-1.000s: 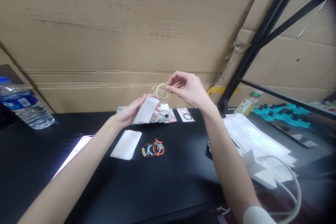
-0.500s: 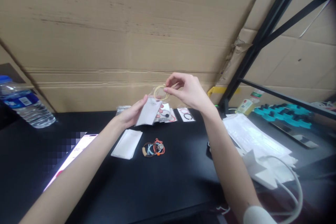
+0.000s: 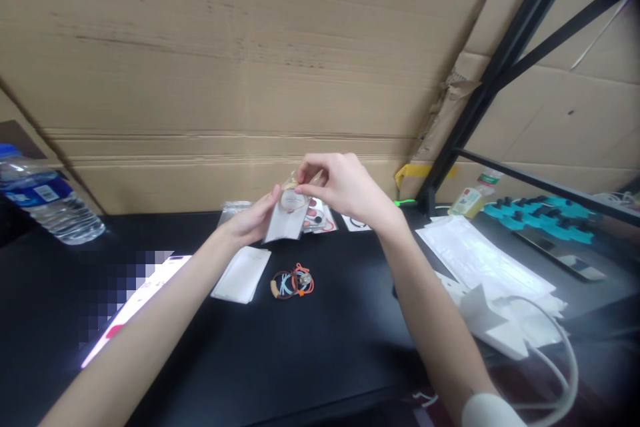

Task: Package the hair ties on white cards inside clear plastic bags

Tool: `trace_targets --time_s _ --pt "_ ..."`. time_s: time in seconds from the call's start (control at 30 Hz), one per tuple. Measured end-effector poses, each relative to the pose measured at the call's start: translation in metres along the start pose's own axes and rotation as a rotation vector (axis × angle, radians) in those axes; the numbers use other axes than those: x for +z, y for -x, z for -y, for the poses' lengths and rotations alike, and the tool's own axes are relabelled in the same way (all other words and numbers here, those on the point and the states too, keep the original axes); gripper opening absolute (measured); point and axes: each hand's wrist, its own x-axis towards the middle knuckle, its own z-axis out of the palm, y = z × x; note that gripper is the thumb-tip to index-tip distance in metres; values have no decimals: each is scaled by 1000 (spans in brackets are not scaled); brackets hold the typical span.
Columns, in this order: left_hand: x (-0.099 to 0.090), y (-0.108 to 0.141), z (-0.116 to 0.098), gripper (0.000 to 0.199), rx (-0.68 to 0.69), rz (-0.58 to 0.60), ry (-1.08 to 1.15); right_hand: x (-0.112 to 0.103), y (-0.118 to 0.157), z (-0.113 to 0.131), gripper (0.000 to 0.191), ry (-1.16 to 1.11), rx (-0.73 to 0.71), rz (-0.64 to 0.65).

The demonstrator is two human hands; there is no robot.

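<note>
My left hand (image 3: 253, 219) holds a clear bag with a white card (image 3: 285, 223) in it, tilted above the black table. A pale yellow band (image 3: 289, 200) lies over the upper part of the card, and my right hand (image 3: 333, 183) pinches it at the top with thumb and fingers. Below on the table sit a coiled group of hair bands (image 3: 294, 282) in orange, light blue and brown, and a stack of white cards (image 3: 243, 275). Bagged bands on cards (image 3: 321, 217) lie behind my hands.
A water bottle (image 3: 50, 200) leans at the left near a lit phone (image 3: 135, 303). To the right are white plastic bags (image 3: 480, 257), a white cable (image 3: 570, 360), teal parts (image 3: 543, 217), a small bottle (image 3: 475, 197) and a black metal frame (image 3: 490, 90).
My right hand has moved left and slightly down with the yellow band, which now overlaps the card instead of standing above it. The bag in my left hand has shifted slightly right.
</note>
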Motion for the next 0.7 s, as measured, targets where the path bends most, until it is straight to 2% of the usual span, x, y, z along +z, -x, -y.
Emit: trace_targets --time_s 0.13,0.27,0.43,0.5,0.6,0.7 --pt "0 0 1 56 35 -25 -18 0 1 2 12 -32 1 35" --pt "0 -2 2 64 0 -12 -12 -3 2 5 16 -46 -22 41" --pt "2 -2 0 71 -3 33 -19 -6 5 9 41 -26 -30 93" --pt "0 -2 1 68 -4 23 -16 -7 5 9 37 -41 -32 101" --pt "-6 -2 4 61 -4 1 11 -7 5 9 21 -71 -58 122" --pt "-6 -3 5 56 -4 15 38 -5 4 8 16 -26 -82 110"
